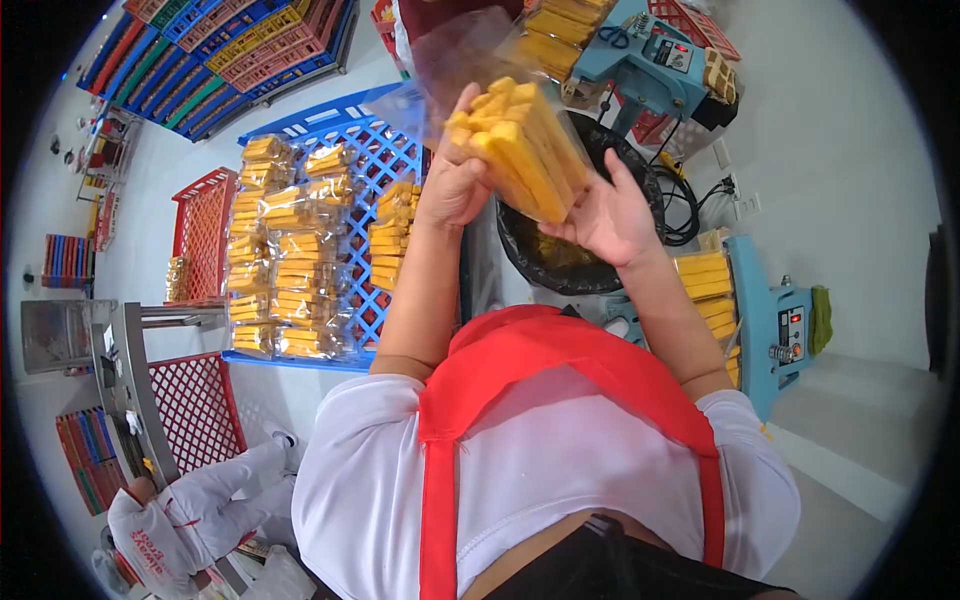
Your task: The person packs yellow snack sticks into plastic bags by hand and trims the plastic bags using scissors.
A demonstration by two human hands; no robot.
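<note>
A clear plastic bag of yellow sticks (pixel 530 150) is held up between both hands, above a black-lined bin (pixel 570 278). My left hand (pixel 457 180) holds the bag's left side near its open top, fingers partly behind the film. At the lower right end of the bag, my right hand (pixel 612 215) supports it with the palm turned up and the thumb raised. To the left, a blue crate (pixel 395 150) holds several rows of bagged yellow sticks (pixel 300 270).
Blue sealing machines stand at the upper right (pixel 640 65) and right (pixel 765 320), both beside yellow sticks. Black cables (pixel 685 205) hang near the bin. Red crates (pixel 205 225) and stacked coloured crates (pixel 230 50) are at the left. A person in white (pixel 190 510) is at lower left.
</note>
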